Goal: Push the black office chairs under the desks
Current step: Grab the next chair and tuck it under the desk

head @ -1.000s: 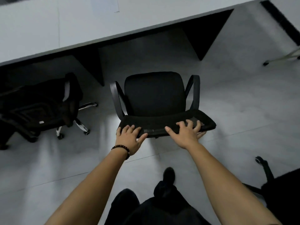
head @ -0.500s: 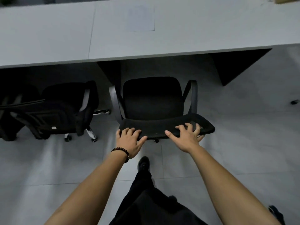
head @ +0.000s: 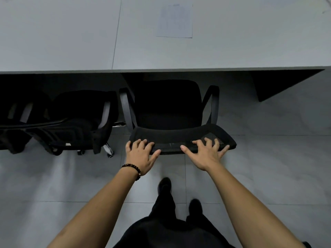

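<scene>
Grey tiled floor [head: 268, 158], dim light. A long pale desk [head: 232, 42] spans the far side, with a seam to a second desk section [head: 53, 33] on the left and a sheet of paper [head: 174, 20] lying well back from the near edge.

Black office chair [head: 168, 106] faces the desk, backrest towards the person. The front of its seat sits just beneath the near edge; the backrest top [head: 180, 138] and both armrests stand clear on the floor side.

Left hand [head: 141, 156]: fingers spread, curled over the left end of the backrest top, thumb out along its near face. Right hand [head: 206, 154]: fingers splayed wide, flat on the right end. Both arms nearly straight.

A second chair [head: 80, 119] at the left section sits partly under, backrest also out.

Judgement: this chair is roughly half in, with more travel needed until the armrests meet or pass the edge. Whether further chairs wait cannot be told.
</scene>
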Motion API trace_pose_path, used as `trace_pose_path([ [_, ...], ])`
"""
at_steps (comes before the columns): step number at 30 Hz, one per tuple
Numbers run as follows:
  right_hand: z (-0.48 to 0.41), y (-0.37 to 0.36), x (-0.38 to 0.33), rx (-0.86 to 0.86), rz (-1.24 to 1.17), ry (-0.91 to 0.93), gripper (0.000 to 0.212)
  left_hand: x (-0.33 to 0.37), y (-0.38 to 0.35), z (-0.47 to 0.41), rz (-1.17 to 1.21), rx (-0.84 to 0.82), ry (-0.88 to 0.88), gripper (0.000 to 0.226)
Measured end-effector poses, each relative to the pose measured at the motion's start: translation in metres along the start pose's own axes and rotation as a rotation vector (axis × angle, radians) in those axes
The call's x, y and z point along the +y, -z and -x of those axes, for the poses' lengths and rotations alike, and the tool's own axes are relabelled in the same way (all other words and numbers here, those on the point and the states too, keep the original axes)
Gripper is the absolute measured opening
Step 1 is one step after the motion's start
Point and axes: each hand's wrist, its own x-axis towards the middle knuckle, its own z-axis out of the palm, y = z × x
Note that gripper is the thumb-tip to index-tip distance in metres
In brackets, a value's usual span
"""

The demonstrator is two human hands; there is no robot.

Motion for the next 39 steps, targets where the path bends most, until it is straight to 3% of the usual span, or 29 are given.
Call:
trace_pose_path([
  [8, 0.022, -0.018, 0.03, 0.102, -0.003, 0.072, 0.081, 0.016, -0.008, 0.018, 0.036, -0.008, 0.014, 0.059],
  [18, 0.035, -0.025, 0.047, 0.117, -0.057, 0.086, 0.079, 0.029, -0.013, 0.028, 0.007, 0.09, 0.007, 0.077],
  [24, 0.034, -0.021, 0.065, 0.239, -0.112, 0.136, 0.083, 0.034, -0.004, 0.026, -0.038, 0.091, 0.047, 0.064],
  [39, 0.034, -0.018, 0.067, 0.128, -0.074, 0.098, 0.075, 0.036, -0.012, 0.034, 0.07, 0.082, 0.099, 0.054],
])
